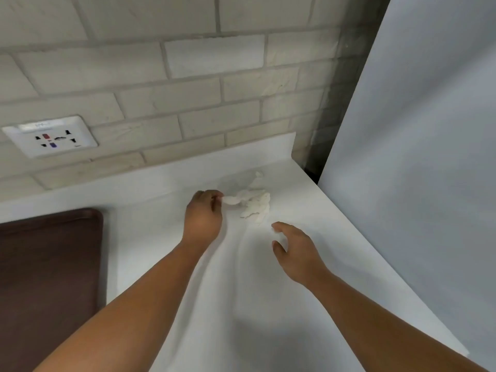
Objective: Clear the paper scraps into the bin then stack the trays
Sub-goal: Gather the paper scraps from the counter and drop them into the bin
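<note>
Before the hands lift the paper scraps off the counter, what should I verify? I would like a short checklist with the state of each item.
1. The left hand pinches one scrap: ok.
2. The right hand is open beside the scrap pile, ready to gather: ok.
3. The scrap pile is cleared from the counter: not ok.
4. Where the bin is: cannot tell, none in view.
5. The brown tray has a partner to stack: cannot tell, only one shows.

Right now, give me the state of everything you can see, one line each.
Left hand: pinching one scrap at the pile's left edge.
Right hand: open, fingers loosely curled, near the pile.
Paper scraps: crumpled pile on the counter, not yet binned.
Tray: brown, flat on the counter, partly out of frame.
Wall socket: nothing plugged in.
</note>
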Demonstrator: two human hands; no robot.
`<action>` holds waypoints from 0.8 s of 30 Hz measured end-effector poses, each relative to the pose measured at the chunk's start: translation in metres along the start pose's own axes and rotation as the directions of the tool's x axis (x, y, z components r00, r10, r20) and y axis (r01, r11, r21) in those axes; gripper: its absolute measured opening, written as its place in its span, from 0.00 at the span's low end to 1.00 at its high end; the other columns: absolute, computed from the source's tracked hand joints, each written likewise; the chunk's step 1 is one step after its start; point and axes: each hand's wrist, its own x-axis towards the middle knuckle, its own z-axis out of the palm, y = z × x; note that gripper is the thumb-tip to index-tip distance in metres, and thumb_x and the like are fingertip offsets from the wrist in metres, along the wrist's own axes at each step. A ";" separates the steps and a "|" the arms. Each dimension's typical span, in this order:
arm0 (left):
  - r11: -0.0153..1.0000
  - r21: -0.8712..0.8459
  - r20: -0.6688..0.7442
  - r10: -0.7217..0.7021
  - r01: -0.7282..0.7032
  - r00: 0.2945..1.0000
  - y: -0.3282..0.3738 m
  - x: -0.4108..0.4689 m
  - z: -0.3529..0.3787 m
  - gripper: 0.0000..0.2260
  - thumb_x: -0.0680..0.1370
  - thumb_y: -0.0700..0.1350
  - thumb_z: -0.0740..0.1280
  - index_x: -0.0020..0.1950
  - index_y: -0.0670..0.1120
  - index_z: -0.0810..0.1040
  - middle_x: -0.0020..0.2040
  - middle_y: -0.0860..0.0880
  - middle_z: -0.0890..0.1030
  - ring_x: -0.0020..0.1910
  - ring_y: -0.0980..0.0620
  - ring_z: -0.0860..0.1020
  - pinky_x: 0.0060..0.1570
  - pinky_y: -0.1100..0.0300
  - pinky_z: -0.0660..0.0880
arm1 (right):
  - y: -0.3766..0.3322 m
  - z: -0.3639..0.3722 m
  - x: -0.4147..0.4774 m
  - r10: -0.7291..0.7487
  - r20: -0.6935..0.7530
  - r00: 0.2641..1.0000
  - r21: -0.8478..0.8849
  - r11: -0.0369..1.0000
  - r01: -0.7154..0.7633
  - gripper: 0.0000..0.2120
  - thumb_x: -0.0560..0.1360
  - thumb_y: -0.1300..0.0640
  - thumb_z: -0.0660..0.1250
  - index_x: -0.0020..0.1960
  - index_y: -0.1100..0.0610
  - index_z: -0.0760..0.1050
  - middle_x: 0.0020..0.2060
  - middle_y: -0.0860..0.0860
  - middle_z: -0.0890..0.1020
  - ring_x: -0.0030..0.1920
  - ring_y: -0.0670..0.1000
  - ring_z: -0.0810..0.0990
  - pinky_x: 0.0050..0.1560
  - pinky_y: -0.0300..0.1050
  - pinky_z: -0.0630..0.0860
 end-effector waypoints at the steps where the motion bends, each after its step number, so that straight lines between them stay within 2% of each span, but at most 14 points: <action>1: 0.998 -0.043 -0.028 -0.036 0.035 0.999 0.002 0.002 -0.009 0.10 0.83 0.45 0.59 0.56 0.46 0.80 0.51 0.49 0.78 0.49 0.51 0.76 0.51 0.63 0.67 | -0.003 0.004 0.005 0.002 0.004 1.000 -0.009 1.000 -0.002 0.20 0.78 0.56 0.65 0.69 0.52 0.71 0.65 0.45 0.76 0.67 0.45 0.72 0.67 0.35 0.64; 3: 0.988 -0.114 -0.051 -0.108 0.102 0.993 -0.001 0.005 -0.026 0.14 0.85 0.52 0.54 0.50 0.46 0.76 0.48 0.48 0.78 0.48 0.48 0.77 0.49 0.56 0.70 | -0.009 0.010 0.015 0.012 -0.009 1.000 0.010 1.000 -0.012 0.17 0.78 0.56 0.65 0.66 0.51 0.74 0.60 0.46 0.78 0.62 0.44 0.75 0.64 0.36 0.69; 5: 0.969 -0.179 -0.043 -0.181 0.171 0.982 -0.012 0.007 -0.040 0.22 0.83 0.61 0.51 0.45 0.44 0.71 0.43 0.44 0.77 0.43 0.42 0.78 0.46 0.48 0.74 | -0.016 0.014 0.027 0.022 -0.047 0.999 0.027 0.999 -0.021 0.13 0.77 0.57 0.65 0.61 0.51 0.76 0.53 0.46 0.79 0.53 0.44 0.78 0.58 0.40 0.75; 6: 0.959 -0.191 -0.030 -0.220 0.211 0.975 -0.018 0.007 -0.046 0.25 0.82 0.64 0.51 0.43 0.43 0.69 0.41 0.43 0.77 0.41 0.41 0.78 0.44 0.47 0.74 | -0.020 0.016 0.033 0.027 -0.067 0.997 0.019 0.999 -0.026 0.12 0.77 0.57 0.65 0.59 0.51 0.76 0.50 0.47 0.78 0.49 0.45 0.78 0.54 0.40 0.76; 8: 0.947 -0.175 0.010 -0.271 0.269 0.962 -0.030 0.003 -0.057 0.25 0.79 0.66 0.58 0.41 0.44 0.66 0.37 0.46 0.73 0.36 0.43 0.74 0.38 0.52 0.71 | -0.026 0.020 0.047 0.029 -0.109 0.994 0.007 1.000 -0.028 0.09 0.76 0.58 0.65 0.57 0.53 0.77 0.47 0.47 0.76 0.46 0.46 0.77 0.50 0.41 0.76; 10: 0.969 -0.059 0.029 -0.238 0.240 0.971 -0.043 -0.002 -0.062 0.20 0.76 0.62 0.68 0.41 0.46 0.67 0.37 0.50 0.70 0.35 0.48 0.69 0.35 0.56 0.66 | -0.029 0.025 0.062 0.000 -0.169 0.986 -0.005 1.000 -0.001 0.09 0.75 0.59 0.66 0.56 0.54 0.77 0.47 0.48 0.75 0.47 0.49 0.76 0.50 0.42 0.76; 11: 0.979 0.028 0.033 -0.201 0.201 0.979 -0.049 -0.004 -0.063 0.18 0.75 0.60 0.71 0.44 0.48 0.69 0.40 0.52 0.72 0.38 0.50 0.70 0.37 0.57 0.66 | -0.030 0.027 0.070 -0.017 -0.196 0.980 -0.015 1.000 0.015 0.09 0.75 0.59 0.67 0.55 0.54 0.77 0.48 0.49 0.76 0.49 0.50 0.77 0.50 0.42 0.75; 13: 0.968 0.213 0.048 -0.146 0.133 0.988 -0.065 -0.007 -0.062 0.16 0.73 0.60 0.72 0.51 0.51 0.74 0.48 0.52 0.74 0.48 0.51 0.74 0.45 0.57 0.70 | -0.031 0.030 0.089 -0.036 -0.233 0.972 -0.029 0.999 0.030 0.11 0.74 0.61 0.68 0.57 0.55 0.78 0.53 0.52 0.78 0.54 0.54 0.76 0.53 0.43 0.73; 15: 0.938 0.333 0.089 -0.136 0.099 0.987 -0.079 -0.010 -0.057 0.20 0.73 0.64 0.70 0.59 0.55 0.77 0.52 0.50 0.75 0.54 0.48 0.74 0.52 0.54 0.73 | -0.032 0.028 0.112 -0.064 -0.247 0.967 -0.059 0.997 0.051 0.14 0.75 0.61 0.67 0.59 0.55 0.78 0.58 0.53 0.78 0.58 0.55 0.76 0.58 0.43 0.72; 17: 0.915 0.397 0.142 -0.136 0.070 0.980 -0.089 -0.014 -0.051 0.22 0.73 0.65 0.68 0.63 0.59 0.77 0.54 0.49 0.75 0.56 0.46 0.74 0.55 0.52 0.73 | -0.034 0.026 0.136 -0.082 -0.191 0.978 -0.099 0.993 0.064 0.16 0.76 0.62 0.64 0.63 0.54 0.76 0.65 0.53 0.75 0.64 0.54 0.74 0.63 0.41 0.69; 19: 0.911 0.413 0.156 -0.071 0.001 0.985 -0.097 -0.019 -0.044 0.19 0.74 0.64 0.68 0.63 0.61 0.77 0.53 0.49 0.76 0.54 0.45 0.74 0.53 0.52 0.70 | -0.035 0.026 0.156 -0.060 -0.079 0.995 -0.175 0.983 0.045 0.19 0.78 0.60 0.61 0.68 0.50 0.73 0.72 0.52 0.69 0.69 0.53 0.69 0.68 0.43 0.65; 21: 0.931 0.363 0.127 -0.025 -0.023 0.992 -0.100 -0.025 -0.041 0.14 0.76 0.59 0.69 0.60 0.59 0.80 0.51 0.51 0.76 0.53 0.45 0.73 0.51 0.52 0.67 | -0.035 0.028 0.173 -0.028 0.039 0.999 -0.309 0.950 0.038 0.21 0.79 0.58 0.59 0.71 0.46 0.69 0.74 0.49 0.65 0.70 0.55 0.67 0.71 0.48 0.65; 24: 0.950 0.312 0.102 -0.024 -0.009 0.994 -0.103 -0.030 -0.043 0.08 0.78 0.51 0.69 0.56 0.53 0.82 0.50 0.51 0.77 0.52 0.46 0.74 0.50 0.53 0.65 | -0.038 0.031 0.189 0.056 0.212 0.976 -0.491 0.869 0.057 0.28 0.78 0.60 0.61 0.74 0.40 0.62 0.75 0.47 0.64 0.70 0.55 0.68 0.68 0.51 0.69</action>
